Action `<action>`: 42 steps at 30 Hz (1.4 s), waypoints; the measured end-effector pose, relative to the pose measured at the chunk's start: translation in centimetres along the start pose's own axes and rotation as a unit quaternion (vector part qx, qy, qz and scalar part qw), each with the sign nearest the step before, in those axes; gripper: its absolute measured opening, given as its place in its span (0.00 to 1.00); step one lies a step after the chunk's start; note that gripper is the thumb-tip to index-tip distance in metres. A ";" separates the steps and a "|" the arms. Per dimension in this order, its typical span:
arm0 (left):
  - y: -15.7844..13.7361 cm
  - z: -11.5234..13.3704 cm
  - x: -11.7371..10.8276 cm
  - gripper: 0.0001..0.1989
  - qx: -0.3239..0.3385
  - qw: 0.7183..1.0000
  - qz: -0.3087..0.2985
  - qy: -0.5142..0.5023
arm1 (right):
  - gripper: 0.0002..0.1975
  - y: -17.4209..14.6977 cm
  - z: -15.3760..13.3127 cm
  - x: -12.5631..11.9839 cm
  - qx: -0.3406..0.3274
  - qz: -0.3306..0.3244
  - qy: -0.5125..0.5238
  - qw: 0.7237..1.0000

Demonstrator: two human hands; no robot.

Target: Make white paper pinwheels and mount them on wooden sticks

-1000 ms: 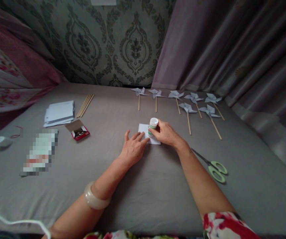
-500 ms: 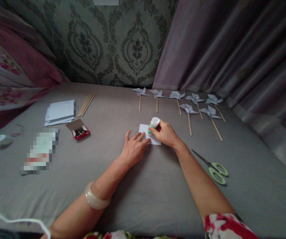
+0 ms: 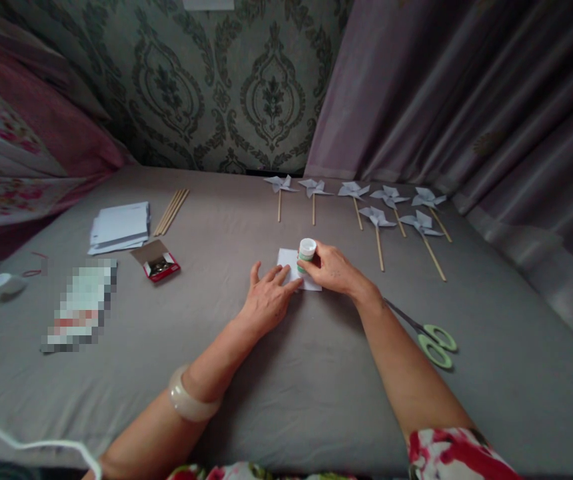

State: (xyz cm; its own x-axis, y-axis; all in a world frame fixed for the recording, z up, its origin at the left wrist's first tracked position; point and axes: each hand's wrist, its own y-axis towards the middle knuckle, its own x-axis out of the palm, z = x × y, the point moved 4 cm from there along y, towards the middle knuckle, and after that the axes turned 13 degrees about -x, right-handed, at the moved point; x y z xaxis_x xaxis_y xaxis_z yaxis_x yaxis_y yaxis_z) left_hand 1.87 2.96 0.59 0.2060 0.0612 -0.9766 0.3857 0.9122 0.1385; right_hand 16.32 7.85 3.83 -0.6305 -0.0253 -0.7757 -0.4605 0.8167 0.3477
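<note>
A small white sheet of paper lies flat on the grey cloth, partly covered by both hands. Spread fingers of my left hand rest on its left and near edges, pressing it down. My right hand is closed around a glue stick, a white tube with a green band, held nearly upright with its lower end at the paper. That lower end is hidden by fingers. Green-handled scissors lie beside my right forearm.
Several paper pinwheels on sticks lie at the back right. Toward the left are a stack of white paper, several wooden sticks, an open red box of small metal pieces, a blurred packet and a white cord.
My right hand has shifted the glue stick slightly left and nearer to me over the paper, and the tube stands more upright. My left hand stays in place.
</note>
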 end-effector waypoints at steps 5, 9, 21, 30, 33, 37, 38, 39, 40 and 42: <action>0.1 0.1 -0.2 0.21 -0.005 1.000 -0.003 -0.004 | 0.06 -0.4 0.4 -2.1 0.021 0.031 -0.050 0.998; 0.1 0.1 -0.3 0.21 -0.009 1.000 -0.004 -0.012 | 0.09 -0.7 0.9 -3.5 0.053 0.100 -0.025 0.993; 0.1 0.0 -0.1 0.20 -0.001 1.000 -0.003 -0.007 | 0.09 0.0 0.4 0.1 0.018 0.062 0.053 0.997; 0.0 0.1 -0.1 0.20 -0.005 1.000 -0.012 -0.001 | 0.09 0.1 0.2 0.6 -0.012 0.019 0.040 0.999; 0.0 0.0 -0.1 0.20 -0.004 1.000 -0.016 -0.004 | 0.08 0.1 0.3 0.2 -0.016 0.001 0.043 0.999; 0.1 0.1 -0.2 0.20 -0.004 1.000 -0.018 -0.008 | 0.07 -0.1 0.4 0.1 -0.027 0.012 0.022 0.999; 0.1 0.1 -0.2 0.21 -0.004 1.000 -0.018 -0.009 | 0.08 -0.1 0.4 0.2 -0.030 0.020 0.019 0.999; 0.1 0.2 -0.3 0.21 -0.005 1.000 -0.018 -0.010 | 0.08 -0.2 0.4 0.2 -0.031 0.029 0.019 0.999; 0.2 0.2 -0.3 0.21 -0.005 1.000 -0.018 -0.011 | 0.09 -0.2 0.4 0.4 -0.032 0.037 0.022 0.999; 0.2 0.2 -0.3 0.21 -0.004 1.000 -0.021 -0.012 | 0.09 -0.3 0.4 0.6 -0.029 0.049 0.032 0.998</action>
State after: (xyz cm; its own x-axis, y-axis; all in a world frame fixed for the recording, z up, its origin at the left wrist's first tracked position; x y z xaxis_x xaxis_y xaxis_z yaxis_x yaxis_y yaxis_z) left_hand 2.09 2.98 0.95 0.2118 0.0130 -0.9772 0.3867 0.9172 0.0960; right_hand 16.31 7.83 3.10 -0.7121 0.0136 -0.7019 -0.4293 0.7827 0.4507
